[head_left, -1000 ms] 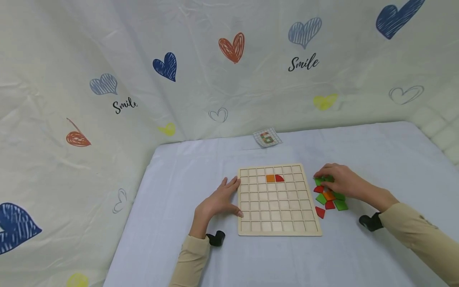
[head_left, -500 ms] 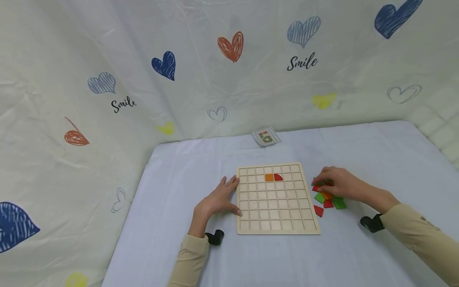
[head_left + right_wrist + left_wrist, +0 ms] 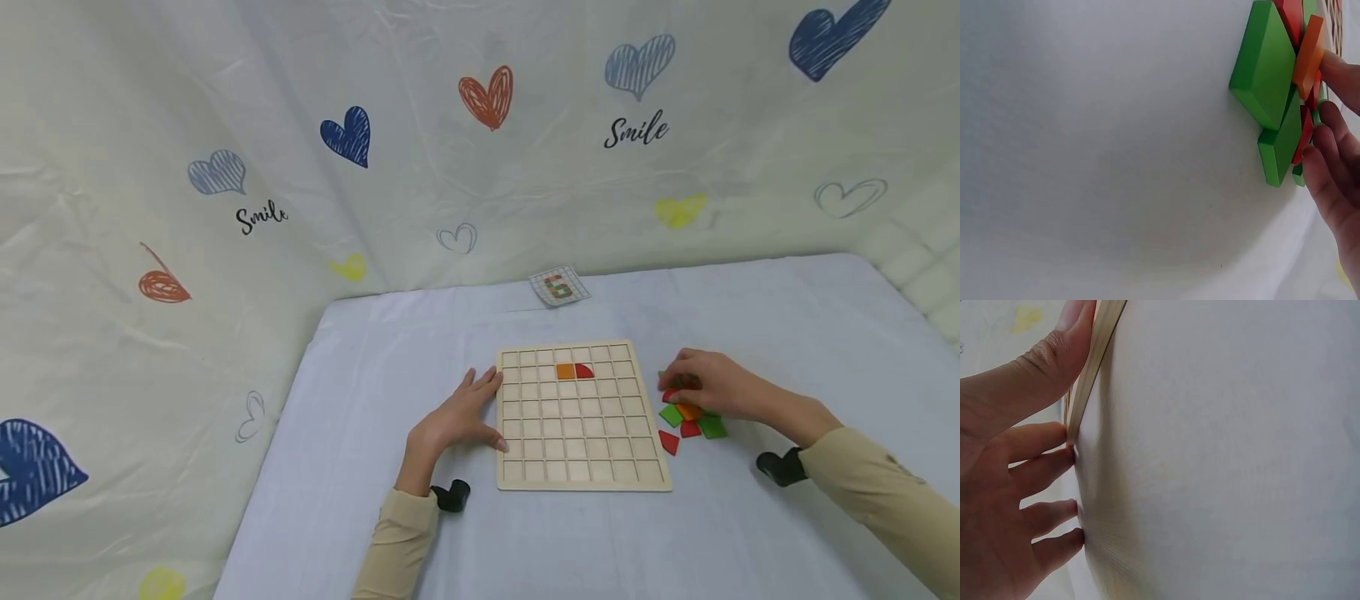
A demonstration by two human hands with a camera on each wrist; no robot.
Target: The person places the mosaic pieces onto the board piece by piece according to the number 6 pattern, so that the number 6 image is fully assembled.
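A wooden grid board (image 3: 573, 476) lies on the white cloth, holding an orange square tile (image 3: 566, 372) and a red quarter-round tile (image 3: 584, 372) side by side in its upper rows. My left hand (image 3: 459, 418) rests against the board's left edge with fingers spread; the left wrist view shows the thumb on the board's rim (image 3: 1094, 359). Over the pile of coloured tiles right of the board is my right hand (image 3: 712, 383), fingers bent downward. Its fingertips touch the pile beside a red tile (image 3: 1304, 134) and an orange tile (image 3: 1309, 59). Whether they pinch one is hidden.
Green tiles (image 3: 713, 427) and a red tile (image 3: 669, 442) lie loose near the board's right edge. A small printed card (image 3: 559, 287) with a coloured grid figure sits at the back of the table. Behind it hangs a white curtain (image 3: 405, 200) printed with hearts.
My right hand has shifted slightly toward me over the pile, from the green tiles at the back to the red one. The left hand and the board stay in place.
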